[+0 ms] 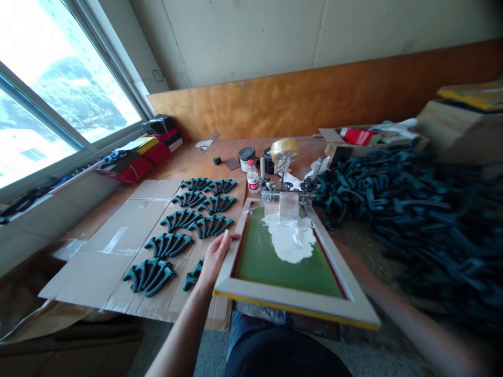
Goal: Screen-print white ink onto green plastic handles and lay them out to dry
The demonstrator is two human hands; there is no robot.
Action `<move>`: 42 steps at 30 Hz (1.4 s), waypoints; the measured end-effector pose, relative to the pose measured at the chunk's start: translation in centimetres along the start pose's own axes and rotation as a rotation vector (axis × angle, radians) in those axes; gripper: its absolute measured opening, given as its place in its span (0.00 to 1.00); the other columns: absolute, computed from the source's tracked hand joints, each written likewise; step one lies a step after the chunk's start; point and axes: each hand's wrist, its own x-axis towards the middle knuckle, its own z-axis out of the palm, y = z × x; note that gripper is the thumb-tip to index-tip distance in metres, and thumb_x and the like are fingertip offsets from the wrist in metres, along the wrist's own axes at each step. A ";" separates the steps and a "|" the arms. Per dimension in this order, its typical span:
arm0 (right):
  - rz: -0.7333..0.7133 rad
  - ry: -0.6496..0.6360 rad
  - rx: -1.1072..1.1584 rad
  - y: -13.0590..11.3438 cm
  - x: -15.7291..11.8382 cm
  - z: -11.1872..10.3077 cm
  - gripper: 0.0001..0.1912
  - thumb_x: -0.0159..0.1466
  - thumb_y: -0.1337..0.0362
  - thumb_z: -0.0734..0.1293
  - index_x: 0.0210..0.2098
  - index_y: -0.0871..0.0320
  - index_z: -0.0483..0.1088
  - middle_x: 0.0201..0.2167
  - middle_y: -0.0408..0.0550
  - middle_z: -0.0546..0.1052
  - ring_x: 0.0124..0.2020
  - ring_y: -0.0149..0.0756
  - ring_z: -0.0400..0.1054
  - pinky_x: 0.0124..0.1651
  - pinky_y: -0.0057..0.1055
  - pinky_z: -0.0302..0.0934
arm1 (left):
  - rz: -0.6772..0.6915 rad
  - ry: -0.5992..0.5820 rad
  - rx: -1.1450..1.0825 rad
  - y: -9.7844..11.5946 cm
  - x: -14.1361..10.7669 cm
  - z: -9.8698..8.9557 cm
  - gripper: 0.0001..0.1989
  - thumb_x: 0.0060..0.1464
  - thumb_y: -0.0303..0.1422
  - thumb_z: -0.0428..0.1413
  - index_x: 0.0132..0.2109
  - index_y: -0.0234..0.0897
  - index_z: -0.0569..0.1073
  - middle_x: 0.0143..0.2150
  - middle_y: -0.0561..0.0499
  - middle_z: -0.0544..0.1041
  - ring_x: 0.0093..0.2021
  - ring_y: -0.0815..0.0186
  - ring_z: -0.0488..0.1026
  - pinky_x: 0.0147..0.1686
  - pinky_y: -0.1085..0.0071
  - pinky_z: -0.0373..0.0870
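Pieces [157, 265] in rows look done, the pile [412, 209] doesn't, and I can't tell if left hand [219, 252] or right hand [356, 268] fingers grip

Close to you at 12 o'clock, the frame [291, 299] looks matt and smooth, and its green mesh [255, 256] has a soft, even sheen. The white paste [293, 246] on it is thick, with a wet look. Just beyond, your clamp [271, 196] is of grey metal, rather shiny; behind it, the tape roll [285, 149] is glossy, yellowish plastic. At your 10 o'clock lies matt cardboard [129, 209] with shiny tape strips [115, 240]; there the dark green pieces [168, 244] seem smooth plastic, slightly glossy. Far at 12 o'clock, the board [251, 110] looks like varnished wood.
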 end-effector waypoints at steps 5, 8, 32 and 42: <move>-0.034 0.192 -0.024 -1.4 5.8 -2.5 0.25 0.63 0.56 0.63 0.57 0.58 0.64 0.51 0.56 0.70 0.48 0.45 0.68 0.50 0.40 0.65 | -0.083 -0.006 0.305 -9.1 0.1 -0.5 0.36 0.55 0.47 0.53 0.66 0.39 0.57 0.24 0.58 0.69 0.24 0.68 0.66 0.27 0.75 0.61; -0.156 0.079 -0.093 -5.2 8.4 -1.6 0.27 0.58 0.62 0.69 0.56 0.58 0.62 0.52 0.56 0.68 0.54 0.48 0.63 0.52 0.41 0.62 | -0.074 0.022 0.478 -11.1 0.9 -0.4 0.33 0.56 0.45 0.51 0.67 0.40 0.57 0.24 0.57 0.70 0.26 0.66 0.68 0.28 0.74 0.62; -0.471 -0.162 0.034 -7.6 2.7 -0.8 0.08 0.63 0.67 0.64 0.41 0.56 0.72 0.34 0.48 0.76 0.38 0.39 0.68 0.44 0.35 0.62 | -0.170 0.028 0.364 -10.3 0.9 -0.5 0.31 0.53 0.47 0.54 0.61 0.39 0.65 0.29 0.52 0.77 0.29 0.63 0.73 0.29 0.72 0.67; 0.055 0.242 -0.181 -3.1 10.2 -6.8 0.19 0.67 0.56 0.60 0.53 0.57 0.70 0.39 0.51 0.79 0.35 0.37 0.73 0.35 0.28 0.65 | -0.035 0.010 0.101 1.1 0.6 -0.5 0.32 0.55 0.57 0.46 0.48 0.36 0.76 0.32 0.48 0.79 0.32 0.62 0.74 0.30 0.71 0.68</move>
